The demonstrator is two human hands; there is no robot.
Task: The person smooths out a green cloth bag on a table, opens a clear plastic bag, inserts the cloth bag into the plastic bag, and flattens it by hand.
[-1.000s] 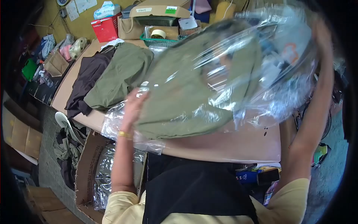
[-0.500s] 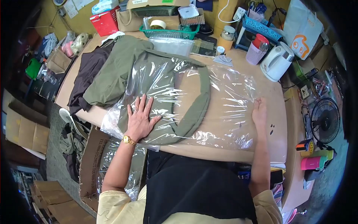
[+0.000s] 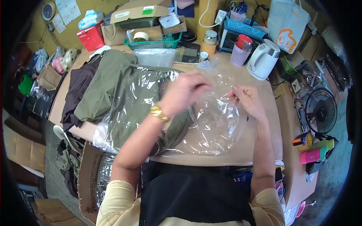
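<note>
A clear plastic bag (image 3: 209, 130) lies across the table with an olive-green garment (image 3: 137, 96) inside its left part. My right hand (image 3: 247, 101) pinches the bag's right end between thumb and fingers, lifting it a little. Above the middle of the bag hovers my left hand (image 3: 187, 90), a gold watch on its wrist. Motion smears its fingers, which look curled, and I cannot make out anything in them. To the left, another olive garment (image 3: 103, 81) overlaps a dark brown garment (image 3: 77, 90).
Along the back stand a green basket (image 3: 152, 44) with a tape roll, flat clear bags (image 3: 154, 57), a jar (image 3: 209, 39) and a white kettle (image 3: 263, 60). A fan (image 3: 320, 109) is at the right. An open carton (image 3: 88, 177) sits below the table's left front.
My left hand has risen off the bagged garment and moved right. My right hand has lifted and moved slightly left, raising the bag's end. The view has shifted a little.
</note>
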